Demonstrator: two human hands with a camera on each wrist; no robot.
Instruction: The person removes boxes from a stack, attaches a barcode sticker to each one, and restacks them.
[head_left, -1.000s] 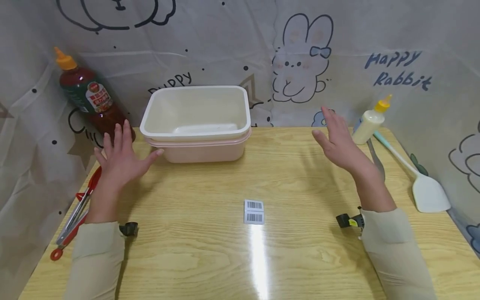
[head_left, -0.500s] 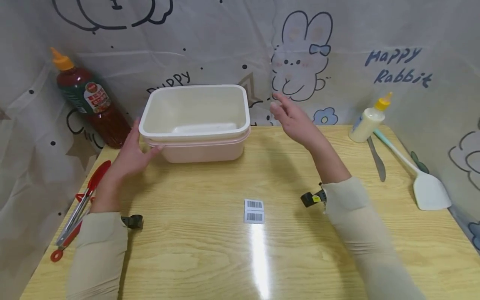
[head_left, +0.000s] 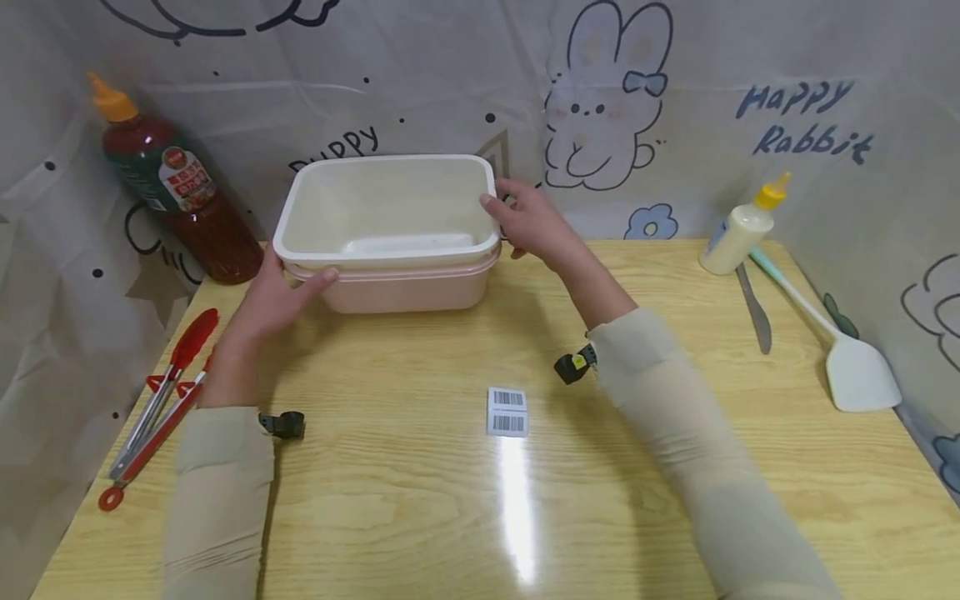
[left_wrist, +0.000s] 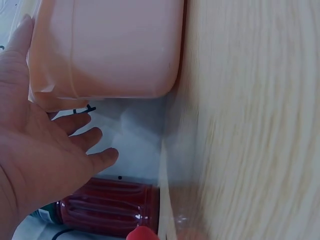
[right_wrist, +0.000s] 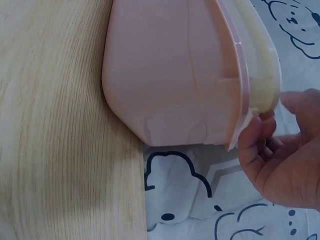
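A white plastic bin (head_left: 390,208) sits nested inside a pink bin (head_left: 408,292) at the back left of the table. My right hand (head_left: 532,221) is at the right end; its thumb lies at the white rim and its fingers curl beneath it, as the right wrist view also shows. At the left end, my left hand (head_left: 273,300) rests its straight thumb along the front corner by the rims. In the left wrist view, several fingers (left_wrist: 102,159) of that hand extend away from the pink wall, and its index finger is partly hidden at the corner.
A red sauce bottle (head_left: 180,192) leans at the back left, above red-handled tongs (head_left: 161,400). A barcode label (head_left: 507,412) lies mid-table. Toward the right are a cream squeeze bottle (head_left: 738,233), a knife (head_left: 753,312) and a white spatula (head_left: 861,373). Printed cloth (head_left: 435,75) rises behind.
My right hand has swept left from near the squeeze bottle to the bins' right end. My left hand has moved in from beside the sauce bottle to their left corner.
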